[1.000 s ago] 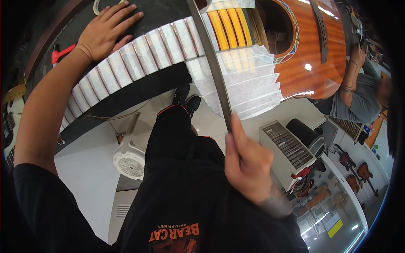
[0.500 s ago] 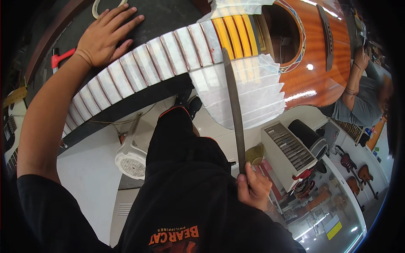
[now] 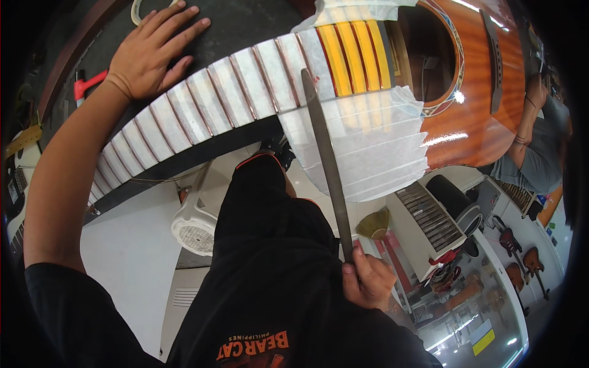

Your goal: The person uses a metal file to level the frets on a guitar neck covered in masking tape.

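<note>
An acoustic guitar lies face up across the bench, its body to the right and its neck running left. White masking tape covers the fretboard between the copper-coloured frets, and yellow tape fills the spaces nearest the soundhole. More white tape shields part of the top. My right hand is closed round the near end of a long flat metal file. The file's far tip rests at or just over the frets left of the yellow tape. My left hand lies flat, fingers spread, on the dark bench beyond the neck.
A tape roll and a red-handled tool lie near my left hand. A tool rack, a broom and a glass case stand at right. Below the neck is a white stool. Another person works at far right.
The file's tip has shifted left along the frets, with my right hand moving slightly down and left. The guitar body appears further right and lower in view. My left hand stays nearly in place.
</note>
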A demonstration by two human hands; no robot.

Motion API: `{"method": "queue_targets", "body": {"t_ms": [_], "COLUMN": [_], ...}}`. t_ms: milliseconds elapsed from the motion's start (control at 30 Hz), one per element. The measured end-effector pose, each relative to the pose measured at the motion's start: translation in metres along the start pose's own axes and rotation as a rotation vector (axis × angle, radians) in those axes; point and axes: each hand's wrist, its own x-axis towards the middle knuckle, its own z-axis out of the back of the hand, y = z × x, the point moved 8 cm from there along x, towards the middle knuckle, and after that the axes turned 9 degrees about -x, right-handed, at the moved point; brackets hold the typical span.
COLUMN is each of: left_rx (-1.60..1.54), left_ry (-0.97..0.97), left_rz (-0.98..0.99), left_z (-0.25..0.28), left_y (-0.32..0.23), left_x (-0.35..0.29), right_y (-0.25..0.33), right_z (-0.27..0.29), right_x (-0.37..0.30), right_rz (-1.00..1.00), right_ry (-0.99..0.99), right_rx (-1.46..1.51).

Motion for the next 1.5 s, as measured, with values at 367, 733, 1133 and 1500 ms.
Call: {"method": "queue_targets", "body": {"t_ms": [367,733,1133,1500], "left_rx": [0.086,0.079,0.092,0.079], "left_ry": [-0.033,-0.085,-0.087,-0.055], "left_rz": [-0.028,-0.062,-0.066,-0.033], "left_z": [-0.004,-0.005,-0.007,-0.003], "left_y": [0.002,0.003,0.003,0.000], "left_x": [0.000,-0.001,-0.001,0.000], "right_y": [-0.010,-0.005,0.022,0.006], "right_z": [-0.002,-0.008,-0.010,-0.017], "right_x": [-0.026,-0.022,0.099,0.010], "right_rz": [-0.098,-0.042,-0.012,0.037], "right_ry": [-0.073,-0.044,-0.103,-0.094], "right_rx": [0.070,0.035,-0.004,-0.010]}}
